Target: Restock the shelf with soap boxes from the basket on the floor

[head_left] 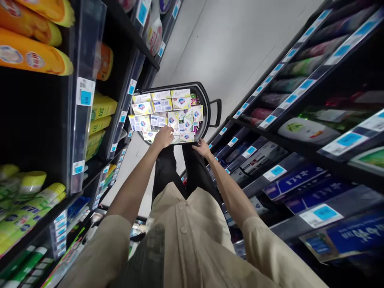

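Tall black shelves (132, 30) full of bottles and packs line both sides of a pale grey floor (234, 48) in the head view. Between them, above the person's legs, sits a black basket with rounded corners (207, 116) and a black loop handle (219, 114) at its right end. Many small white and yellow cardboard boxes (142, 108) with a blue and red mark lie close together in it, piled high. The left hand (164, 137) is on the near boxes with bent fingers; I cannot tell if it grips one. The right hand (203, 148) touches the basket's near rim, but I cannot tell how tightly. Each box looks light, stiff and a bit slippery, and its corners could dent, so pinch it by two flat sides. All together they may be heavy, so hold the basket by its rim or handle.
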A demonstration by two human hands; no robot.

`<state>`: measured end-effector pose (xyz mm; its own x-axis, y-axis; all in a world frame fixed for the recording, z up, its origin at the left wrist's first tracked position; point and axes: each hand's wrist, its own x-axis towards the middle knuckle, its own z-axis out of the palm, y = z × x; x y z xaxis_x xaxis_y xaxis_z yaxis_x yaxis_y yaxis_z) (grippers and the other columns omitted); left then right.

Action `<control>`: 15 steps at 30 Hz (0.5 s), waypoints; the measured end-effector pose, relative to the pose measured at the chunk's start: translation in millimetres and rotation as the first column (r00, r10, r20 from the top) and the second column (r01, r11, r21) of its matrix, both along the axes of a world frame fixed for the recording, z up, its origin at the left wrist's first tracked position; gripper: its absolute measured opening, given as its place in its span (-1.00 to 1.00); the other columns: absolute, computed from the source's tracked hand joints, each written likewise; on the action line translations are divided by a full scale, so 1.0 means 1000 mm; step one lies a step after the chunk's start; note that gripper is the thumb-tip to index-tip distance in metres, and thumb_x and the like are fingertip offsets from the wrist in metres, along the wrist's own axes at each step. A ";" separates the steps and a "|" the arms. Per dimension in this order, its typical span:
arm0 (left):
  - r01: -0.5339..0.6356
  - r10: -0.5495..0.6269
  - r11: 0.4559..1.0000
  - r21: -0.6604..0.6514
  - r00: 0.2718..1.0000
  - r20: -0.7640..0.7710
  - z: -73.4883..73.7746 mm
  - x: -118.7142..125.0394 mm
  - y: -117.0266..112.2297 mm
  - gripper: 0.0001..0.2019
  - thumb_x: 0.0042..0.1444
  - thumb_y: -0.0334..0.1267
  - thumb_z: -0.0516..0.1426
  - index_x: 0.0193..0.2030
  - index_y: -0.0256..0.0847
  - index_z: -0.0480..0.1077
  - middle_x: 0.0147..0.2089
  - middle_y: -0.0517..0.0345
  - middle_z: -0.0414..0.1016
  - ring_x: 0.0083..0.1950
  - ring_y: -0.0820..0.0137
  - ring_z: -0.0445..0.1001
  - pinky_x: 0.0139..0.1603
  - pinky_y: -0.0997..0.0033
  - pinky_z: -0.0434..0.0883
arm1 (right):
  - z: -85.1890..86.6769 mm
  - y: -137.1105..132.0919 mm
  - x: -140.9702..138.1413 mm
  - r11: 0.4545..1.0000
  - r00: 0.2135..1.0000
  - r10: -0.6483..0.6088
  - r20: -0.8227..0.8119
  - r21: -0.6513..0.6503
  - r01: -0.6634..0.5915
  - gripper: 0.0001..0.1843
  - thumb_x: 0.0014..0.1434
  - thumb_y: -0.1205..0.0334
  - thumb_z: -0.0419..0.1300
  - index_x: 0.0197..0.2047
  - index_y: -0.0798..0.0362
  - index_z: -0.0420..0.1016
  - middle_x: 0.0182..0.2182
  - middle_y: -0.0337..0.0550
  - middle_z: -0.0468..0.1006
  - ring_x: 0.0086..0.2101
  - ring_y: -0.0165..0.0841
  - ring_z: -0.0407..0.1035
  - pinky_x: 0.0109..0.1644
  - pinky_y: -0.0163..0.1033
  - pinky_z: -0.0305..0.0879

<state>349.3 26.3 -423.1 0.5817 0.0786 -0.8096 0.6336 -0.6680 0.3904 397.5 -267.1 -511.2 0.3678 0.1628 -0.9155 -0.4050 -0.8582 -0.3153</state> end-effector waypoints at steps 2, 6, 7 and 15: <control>0.031 -0.031 0.999 0.026 0.999 -0.011 -0.002 -0.010 0.003 -0.67 0.44 -0.34 0.02 0.21 -0.25 0.51 0.33 -0.26 0.46 0.41 -0.08 0.41 0.32 -0.06 0.50 | -0.010 0.003 -0.003 1.000 1.000 -0.028 0.015 -0.009 0.028 -0.09 0.14 0.17 0.50 0.48 0.13 0.30 0.32 0.21 0.58 0.23 0.00 0.56 0.40 0.10 0.48; 0.052 -0.048 0.995 0.079 0.997 -0.057 0.001 -0.034 0.012 -0.74 0.40 -0.38 0.07 0.11 -0.20 0.53 0.33 -0.21 0.45 0.42 -0.07 0.40 0.36 -0.05 0.48 | -0.016 0.016 -0.009 0.996 0.995 -0.090 0.044 -0.005 0.090 -0.02 0.08 0.20 0.54 0.49 0.19 0.29 0.33 0.25 0.56 0.33 0.05 0.47 0.50 0.11 0.36; 0.056 -0.050 0.994 0.093 0.997 -0.065 0.003 -0.039 0.015 -0.74 0.38 -0.39 0.09 0.11 -0.20 0.53 0.32 -0.21 0.46 0.40 -0.07 0.41 0.37 -0.06 0.47 | -0.016 0.019 -0.011 0.994 0.993 -0.105 0.054 0.000 0.105 -0.01 0.06 0.20 0.55 0.48 0.19 0.30 0.32 0.24 0.57 0.34 0.06 0.46 0.51 0.11 0.34; 0.032 -0.030 0.963 0.269 0.999 -0.012 -0.006 -0.033 0.027 -0.61 0.40 -0.30 0.15 0.33 -0.27 0.39 0.36 -0.29 0.44 0.44 -0.10 0.34 0.52 -0.08 0.31 | -0.026 0.037 -0.026 0.994 0.990 -0.113 0.090 -0.003 0.113 0.02 0.00 0.23 0.59 0.46 0.19 0.30 0.24 0.23 0.61 0.30 0.10 0.46 0.46 0.15 0.37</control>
<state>316.2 53.7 -429.1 0.5812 0.2759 -0.7655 0.6132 -0.7670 0.1891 371.7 -230.1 -537.5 0.4642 0.1080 -0.8791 -0.4700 -0.8113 -0.3479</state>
